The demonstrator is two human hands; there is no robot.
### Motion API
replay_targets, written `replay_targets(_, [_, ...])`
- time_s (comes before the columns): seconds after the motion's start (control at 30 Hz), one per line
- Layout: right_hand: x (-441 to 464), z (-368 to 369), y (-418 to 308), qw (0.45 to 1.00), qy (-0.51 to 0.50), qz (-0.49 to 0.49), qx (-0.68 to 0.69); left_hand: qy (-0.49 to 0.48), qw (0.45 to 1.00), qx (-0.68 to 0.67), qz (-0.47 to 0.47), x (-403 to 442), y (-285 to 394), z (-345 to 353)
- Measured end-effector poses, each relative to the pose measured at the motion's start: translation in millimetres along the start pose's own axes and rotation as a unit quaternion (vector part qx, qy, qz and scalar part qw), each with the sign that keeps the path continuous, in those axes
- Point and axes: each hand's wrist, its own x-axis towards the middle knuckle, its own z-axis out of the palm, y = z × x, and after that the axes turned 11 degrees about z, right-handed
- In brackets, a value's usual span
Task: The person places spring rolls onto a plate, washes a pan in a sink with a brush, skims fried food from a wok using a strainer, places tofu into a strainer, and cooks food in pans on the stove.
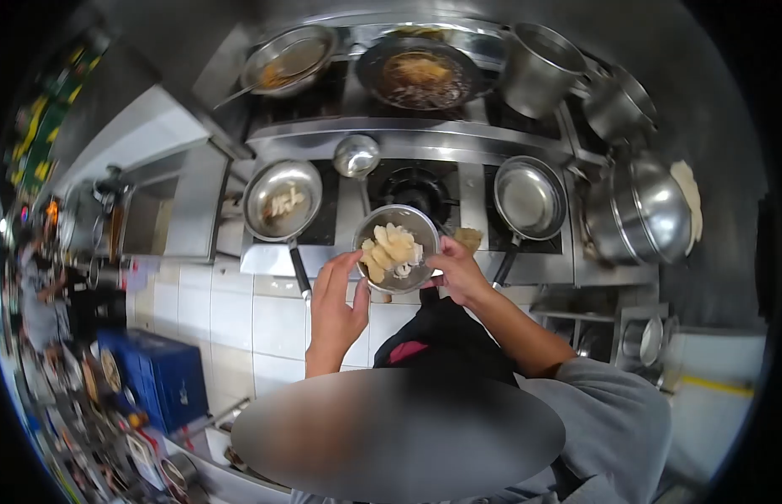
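A round metal bowl (425, 281) is held up in front of me, over the near edge of the stove. Inside it lie pale yellow slices (391, 244), with some whiter pieces beside them. My right hand (460, 273) grips the bowl's right rim, thumb at the inside edge. At its left side my left hand (334, 298) supports the bowl with fingertips and thumb. Left of the bowl, a frying pan (265, 220) containing white pieces sits on a burner. A ladle (357, 157) lies just beyond the bowl.
A second frying pan (528, 197) stands on the right burner. Behind, a wok (374, 97) holds bubbling dark liquid, beside a strainer (303, 57) and a tall pot (538, 84). Large metal bowls (630, 210) stand right. A blue crate (168, 378) is on the floor; people work far left.
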Motion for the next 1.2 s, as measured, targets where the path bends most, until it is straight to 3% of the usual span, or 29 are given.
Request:
replay_targets(0.27, [30,-40,-47,0.992,0.019,-0.099,0.074,-0.119,0.99,0.046,0.063,102,-9,49])
replay_targets(0.4, [44,-45,-78,0.988,0.012,-0.124,0.096,-0.171,0.983,0.056,0.04,151,-3,76])
replay_targets(0.47, [45,-47,-91,0.988,0.026,-0.125,0.091,-0.143,0.98,0.097,0.098,166,1,91])
replay_targets(0.53, [61,-56,-90,0.99,0.044,-0.126,0.046,-0.19,0.965,0.173,0.053,177,3,100])
replay_targets(0.63, [61,-49,-98,0.992,0.097,-0.059,0.045,-0.142,0.957,0.237,0.09,167,-23,121])
replay_targets(0.67, [94,-84,-69,0.994,-0.003,-0.074,0.085,-0.123,0.978,0.155,0.063,167,-27,120])
replay_targets(0.7, [96,-80,-73,0.998,0.022,-0.044,0.04,-0.184,0.958,0.219,0.02,173,-20,111])
replay_targets(0.73, [98,-69,-86,0.999,-0.042,-0.029,-0.015,-0.145,0.965,0.216,0.037,166,-32,117])
replay_targets(0.77, [88,-41,-98,0.998,-0.052,-0.018,-0.027,-0.235,0.953,0.167,-0.097,172,-55,141])
replay_targets(0.83, [134,-62,-76,0.992,-0.124,-0.006,-0.007,-0.281,0.927,0.248,-0.029,170,-54,110])
replay_targets(0.87, [153,-73,-74,0.994,-0.103,0.032,-0.012,-0.253,0.92,0.299,-0.012,164,-58,109])
replay_targets(0.9, [151,-59,-76,0.986,-0.161,0.017,-0.046,-0.295,0.906,0.302,-0.036,165,-59,100])
replay_targets(1.0, [180,-50,-80,0.972,-0.215,0.035,-0.083,-0.241,0.927,0.256,-0.128,158,-65,75])
replay_targets(1.07, [169,-33,-96,0.963,-0.238,0.061,-0.114,-0.201,0.931,0.283,-0.11,142,-70,79])
replay_targets(1.2, [172,20,-95,0.946,-0.274,0.05,-0.166,-0.163,0.891,0.378,-0.193,120,-70,58])
